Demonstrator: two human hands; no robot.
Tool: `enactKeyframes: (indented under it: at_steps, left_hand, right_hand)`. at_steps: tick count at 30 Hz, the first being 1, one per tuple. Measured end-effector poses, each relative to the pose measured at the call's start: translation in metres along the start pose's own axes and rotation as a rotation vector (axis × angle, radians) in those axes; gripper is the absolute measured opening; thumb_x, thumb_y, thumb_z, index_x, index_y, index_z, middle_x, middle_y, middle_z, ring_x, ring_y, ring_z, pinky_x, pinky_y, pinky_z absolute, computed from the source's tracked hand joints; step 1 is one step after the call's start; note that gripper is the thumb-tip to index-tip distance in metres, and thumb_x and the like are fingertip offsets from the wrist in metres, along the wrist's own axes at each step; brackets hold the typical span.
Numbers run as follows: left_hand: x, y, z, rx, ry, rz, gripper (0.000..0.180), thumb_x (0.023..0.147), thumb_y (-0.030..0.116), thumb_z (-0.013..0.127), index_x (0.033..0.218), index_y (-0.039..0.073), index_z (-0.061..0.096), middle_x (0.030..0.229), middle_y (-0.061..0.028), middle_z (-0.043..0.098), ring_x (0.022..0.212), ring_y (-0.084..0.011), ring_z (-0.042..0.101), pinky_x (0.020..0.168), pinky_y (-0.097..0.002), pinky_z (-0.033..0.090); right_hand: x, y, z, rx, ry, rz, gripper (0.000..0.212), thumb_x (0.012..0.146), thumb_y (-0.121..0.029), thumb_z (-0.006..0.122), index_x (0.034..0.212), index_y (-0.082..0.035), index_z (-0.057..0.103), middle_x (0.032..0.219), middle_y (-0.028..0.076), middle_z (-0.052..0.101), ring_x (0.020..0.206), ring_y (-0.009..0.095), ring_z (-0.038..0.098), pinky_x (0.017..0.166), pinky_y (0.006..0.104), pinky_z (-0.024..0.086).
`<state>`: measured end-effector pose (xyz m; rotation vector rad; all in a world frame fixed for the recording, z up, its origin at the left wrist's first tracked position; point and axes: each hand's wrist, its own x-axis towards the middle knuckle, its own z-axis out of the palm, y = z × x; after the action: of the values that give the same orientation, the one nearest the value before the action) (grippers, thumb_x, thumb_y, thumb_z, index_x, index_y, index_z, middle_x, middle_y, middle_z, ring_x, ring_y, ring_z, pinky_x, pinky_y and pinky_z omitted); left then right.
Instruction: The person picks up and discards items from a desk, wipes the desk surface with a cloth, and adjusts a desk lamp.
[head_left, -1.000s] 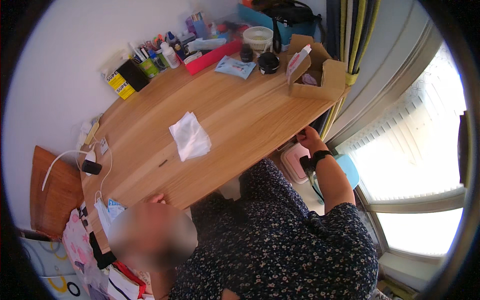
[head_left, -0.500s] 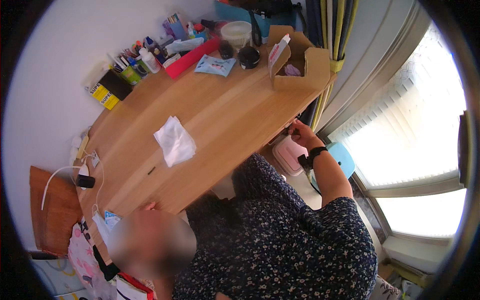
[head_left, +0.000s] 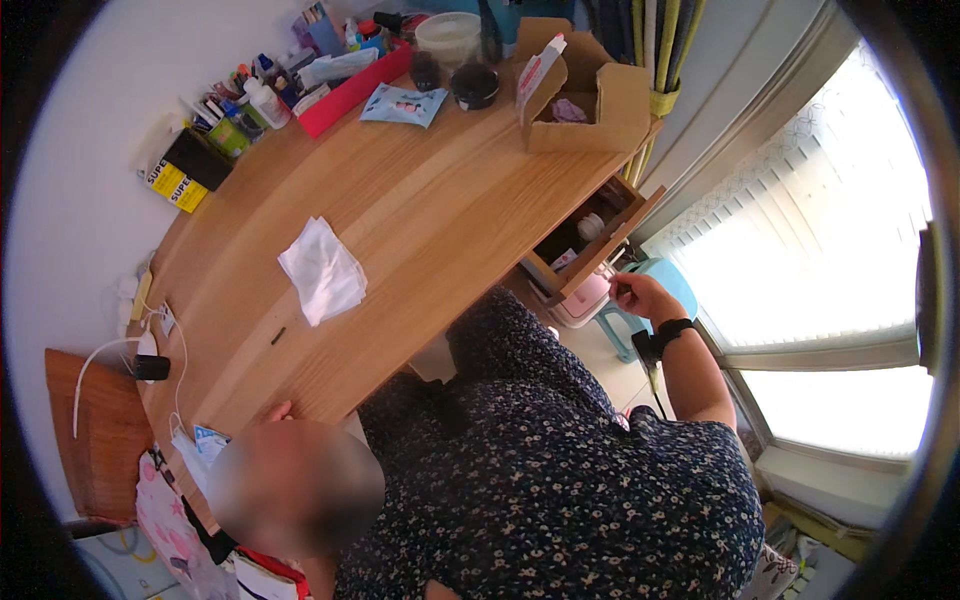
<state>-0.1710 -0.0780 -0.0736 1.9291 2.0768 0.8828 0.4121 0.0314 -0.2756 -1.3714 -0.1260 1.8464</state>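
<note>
At the desk's right front edge, a wooden drawer (head_left: 583, 235) is pulled out. My right hand (head_left: 645, 298), with a dark band at the wrist, is at the drawer's front, its fingers closed at the thin metal drawer handle (head_left: 612, 262). A round white item (head_left: 591, 226) and a small printed packet (head_left: 565, 259) lie inside the drawer. My left hand (head_left: 279, 411) shows only fingertips at the desk's front edge on the left; a blurred patch hides the rest. A folded white cloth or tissue (head_left: 323, 270) lies on the desk, with a small dark stick (head_left: 278, 336) nearer me.
An open cardboard box (head_left: 590, 138) stands at the desk's far right. Along the back are a blue packet (head_left: 403, 105), a black round container (head_left: 474, 87), a red box (head_left: 355, 95) and pens. A pink bin (head_left: 580, 301) and a blue stool (head_left: 668, 285) stand below the drawer.
My right hand has moved toward me and to the right, and the drawer has come open, showing its inside. The view has shifted slightly. My left fingertips remain at the desk edge.
</note>
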Motion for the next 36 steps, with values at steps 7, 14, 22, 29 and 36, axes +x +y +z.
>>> enactKeyframes:
  at_steps: [7, 14, 22, 29, 36]
  left_hand:
    - [-0.003, -0.012, -0.001, 0.000, -0.016, -0.012, 0.021, 0.091, 0.009, 0.047, 0.105, -0.002, 0.058, 0.103, -0.0140, 0.060, 0.095, -0.0245, 0.057, 0.086, -0.0332, 0.043]
    - [0.001, -0.003, 0.002, -0.056, 0.013, 0.029, 0.021, 0.088, 0.006, 0.051, 0.107, 0.000, 0.057, 0.101, -0.0150, 0.059, 0.094, -0.0254, 0.056, 0.083, -0.0312, 0.044]
    - [0.001, 0.005, -0.004, -0.007, -0.003, 0.017, 0.018, 0.086, 0.005, 0.053, 0.103, 0.000, 0.058, 0.101, -0.0151, 0.059, 0.093, -0.0264, 0.057, 0.082, -0.0318, 0.045]
    - [0.003, 0.008, -0.004, -0.048, 0.004, 0.036, 0.017, 0.085, 0.003, 0.054, 0.100, -0.001, 0.058, 0.096, -0.0149, 0.059, 0.087, -0.0273, 0.057, 0.076, -0.0325, 0.046]
    - [0.003, 0.006, -0.005, -0.025, 0.016, 0.083, 0.016, 0.084, 0.001, 0.053, 0.099, -0.001, 0.058, 0.096, -0.0160, 0.058, 0.086, -0.0283, 0.057, 0.074, -0.0318, 0.046]
  right_hand:
    - [-0.080, -0.036, 0.070, -0.668, -0.453, 0.171, 0.018, 0.089, -0.021, 0.055, 0.090, -0.003, 0.059, 0.073, 0.005, 0.058, 0.057, 0.009, 0.050, 0.043, 0.0186, 0.034]
    - [-0.073, -0.073, 0.155, -1.052, -0.445, -0.202, 0.009, 0.085, -0.011, 0.056, 0.090, -0.004, 0.060, 0.072, 0.001, 0.057, 0.061, 0.008, 0.051, 0.053, 0.0210, 0.040]
    - [-0.043, -0.070, 0.201, -1.786, -0.303, -0.625, 0.017, 0.076, -0.014, 0.059, 0.091, -0.007, 0.066, 0.081, 0.009, 0.066, 0.073, 0.020, 0.061, 0.063, 0.0314, 0.047]
    - [0.021, -0.051, 0.157, -2.393, -0.120, -0.566, 0.037, 0.074, -0.022, 0.062, 0.108, -0.008, 0.063, 0.107, 0.018, 0.061, 0.100, 0.032, 0.057, 0.084, 0.0388, 0.045]
    - [0.019, -0.049, 0.161, -2.449, -0.215, -0.662, 0.041, 0.073, -0.024, 0.062, 0.111, -0.007, 0.061, 0.111, 0.019, 0.059, 0.104, 0.033, 0.055, 0.087, 0.0392, 0.043]
